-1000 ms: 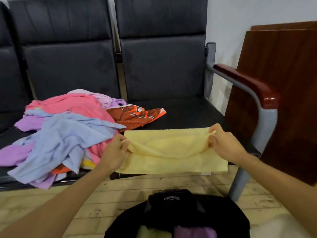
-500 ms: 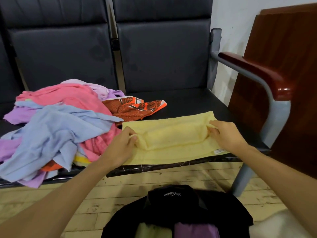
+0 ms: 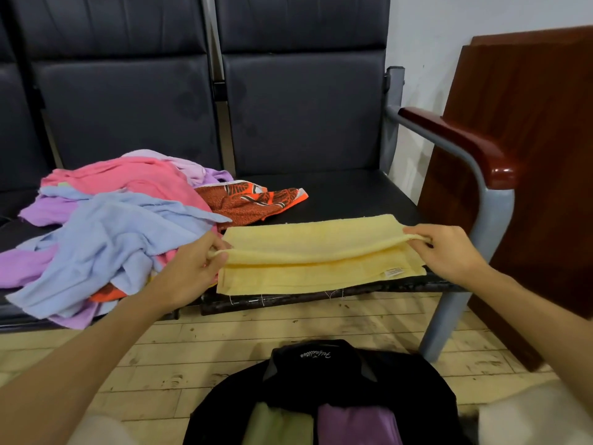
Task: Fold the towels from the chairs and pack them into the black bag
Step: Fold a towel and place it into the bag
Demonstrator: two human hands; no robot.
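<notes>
— So, on the head camera, what are the hands doing?
— Both are clamped on the yellow towel (image 3: 314, 252). The left hand (image 3: 192, 268) pinches its left end between thumb and curled fingers. The right hand (image 3: 449, 252) pinches the upper layer at the right end, lifted a little off the layer below.
— Where does the towel lie?
— Stretched between the two hands on the front of the black chair seat (image 3: 353, 194), folded lengthwise, with a small label just below the right hand.
— And beside the left hand?
— A heap of loose towels on its outer side: a blue towel (image 3: 112, 242) on top, a pink towel (image 3: 128, 178) beyond. An orange patterned cloth (image 3: 253, 200) lies beyond the left hand, just past the yellow towel's far edge.
— The bag?
— The black bag (image 3: 337, 374) stands open on the wooden floor (image 3: 224, 342), nearer the person than both hands, between the forearms. Inside are a purple towel (image 3: 356, 425) and a pale one, perhaps green; the frame's bottom edge cuts them off.
— Right of the right hand?
— A red-brown armrest (image 3: 459, 142), then a wooden board (image 3: 529, 155).
</notes>
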